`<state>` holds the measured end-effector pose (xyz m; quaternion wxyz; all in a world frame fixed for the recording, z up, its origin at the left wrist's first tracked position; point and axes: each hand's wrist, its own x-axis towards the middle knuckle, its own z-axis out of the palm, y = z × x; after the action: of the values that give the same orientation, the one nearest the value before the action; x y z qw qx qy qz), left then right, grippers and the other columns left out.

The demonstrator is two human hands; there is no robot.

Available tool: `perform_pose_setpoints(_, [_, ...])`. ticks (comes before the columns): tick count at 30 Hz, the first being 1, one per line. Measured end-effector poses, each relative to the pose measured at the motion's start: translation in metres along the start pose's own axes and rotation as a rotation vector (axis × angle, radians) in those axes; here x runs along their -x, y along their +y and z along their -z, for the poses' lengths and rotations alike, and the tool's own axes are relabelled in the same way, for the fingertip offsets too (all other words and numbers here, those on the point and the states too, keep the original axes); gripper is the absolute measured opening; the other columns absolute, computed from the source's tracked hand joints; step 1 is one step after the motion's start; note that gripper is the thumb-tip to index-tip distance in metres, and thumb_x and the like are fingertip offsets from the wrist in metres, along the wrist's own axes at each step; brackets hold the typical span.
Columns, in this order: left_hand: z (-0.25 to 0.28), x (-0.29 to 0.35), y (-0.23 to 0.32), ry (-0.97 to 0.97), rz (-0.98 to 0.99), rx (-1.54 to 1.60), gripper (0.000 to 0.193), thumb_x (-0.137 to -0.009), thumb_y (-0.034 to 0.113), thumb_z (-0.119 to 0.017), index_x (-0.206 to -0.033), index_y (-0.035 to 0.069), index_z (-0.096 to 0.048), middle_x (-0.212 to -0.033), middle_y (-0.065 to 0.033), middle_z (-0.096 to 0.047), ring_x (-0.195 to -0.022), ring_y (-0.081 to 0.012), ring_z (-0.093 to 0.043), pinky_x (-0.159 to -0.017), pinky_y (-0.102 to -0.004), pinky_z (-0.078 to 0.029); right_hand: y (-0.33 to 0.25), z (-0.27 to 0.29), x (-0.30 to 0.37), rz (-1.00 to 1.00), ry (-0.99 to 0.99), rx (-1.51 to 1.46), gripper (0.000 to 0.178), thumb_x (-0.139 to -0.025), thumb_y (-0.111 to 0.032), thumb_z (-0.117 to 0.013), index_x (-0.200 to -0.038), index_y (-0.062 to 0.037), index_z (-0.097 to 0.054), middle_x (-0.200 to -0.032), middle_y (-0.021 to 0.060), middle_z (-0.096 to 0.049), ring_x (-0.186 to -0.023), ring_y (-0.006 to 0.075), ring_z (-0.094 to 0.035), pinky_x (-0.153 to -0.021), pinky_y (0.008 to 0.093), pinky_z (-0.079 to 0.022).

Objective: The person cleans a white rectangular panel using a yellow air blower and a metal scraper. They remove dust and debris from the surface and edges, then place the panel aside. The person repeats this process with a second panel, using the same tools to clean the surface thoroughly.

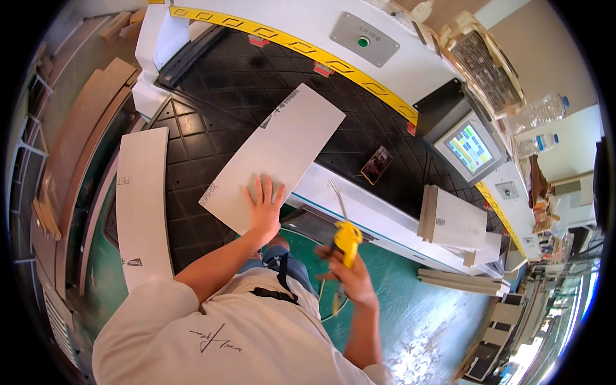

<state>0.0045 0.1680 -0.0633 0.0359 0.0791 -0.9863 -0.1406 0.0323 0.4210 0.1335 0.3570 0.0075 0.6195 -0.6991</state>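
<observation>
A pale rectangular board [282,144] lies at a slant on the black quilted machine bed [199,122], its near end reaching past the bed's edge. My left hand [264,208] rests flat on its near part, fingers spread. To the right, over the floor, my right hand [351,277] grips a yellow air blow gun [348,237]. Its thin curved nozzle points up toward the white edge of the machine, apart from the board. A slim hose appears to hang below that hand. Some of the right fingers are blurred.
Another long pale board [144,205] lies at the left. A phone [376,165] sits on the bed, near a lit control screen [471,147]. Stacked boards [455,218] stand at the right. A yellow-striped beam [289,43] spans the back; plastic bottles [539,144] are far right.
</observation>
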Motion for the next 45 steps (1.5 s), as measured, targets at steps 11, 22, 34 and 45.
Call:
perform_pose_setpoints(11, [0.144, 0.026, -0.062, -0.575, 0.187, 1.515, 0.066, -0.09, 0.009, -0.075, -0.15, 0.003, -0.047, -0.152, -0.0172, -0.052, -0.143, -0.0296, -0.049, -0.115, -0.0453, -0.042, -0.013, -0.157, -0.204, 0.337, -0.025, 0.245, 0.051, -0.1, -0.002, -0.06, -0.148, -0.0001, -0.046, -0.136, 0.0176, -0.062, -0.127, 0.0301, -0.062, -0.107, 0.04, -0.051])
perform_pose_setpoints(22, [0.136, 0.198, -0.137, -0.055, 0.854, 1.368, 0.024, -0.097, 0.015, -0.072, -0.114, 0.001, -0.064, -0.105, -0.0128, -0.076, -0.103, -0.0222, -0.073, -0.09, -0.0354, -0.058, -0.302, 0.011, -0.234, 1.237, 0.655, 1.21, 0.023, -0.091, -0.007, -0.076, -0.113, -0.002, -0.074, -0.11, 0.0157, -0.074, -0.104, 0.0352, -0.071, -0.094, 0.0441, -0.055])
perform_pose_setpoints(34, [0.096, 0.274, -0.149, -0.268, 1.438, 1.44, 0.044, -0.103, 0.048, -0.065, -0.102, 0.004, -0.068, -0.088, -0.0067, -0.075, -0.07, -0.0128, -0.067, -0.06, -0.0256, -0.049, -0.398, 0.065, -0.252, 1.372, 0.793, 1.979, 0.02, -0.09, -0.024, -0.079, -0.105, -0.0109, -0.082, -0.124, 0.0045, -0.073, -0.122, 0.0327, -0.06, -0.105, 0.0445, -0.048])
perform_pose_setpoints(45, [0.103, 0.076, -0.099, -0.058, 0.333, 0.296, 0.087, -0.078, 0.038, -0.089, -0.151, 0.01, -0.049, -0.167, -0.0203, -0.031, -0.154, -0.0463, -0.026, -0.119, -0.0604, -0.035, -0.149, 0.029, -0.223, 0.451, 0.172, 0.237, 0.011, -0.094, 0.002, -0.07, -0.103, -0.0038, -0.067, -0.104, 0.0146, -0.077, -0.081, 0.0104, -0.068, -0.069, 0.0243, -0.054])
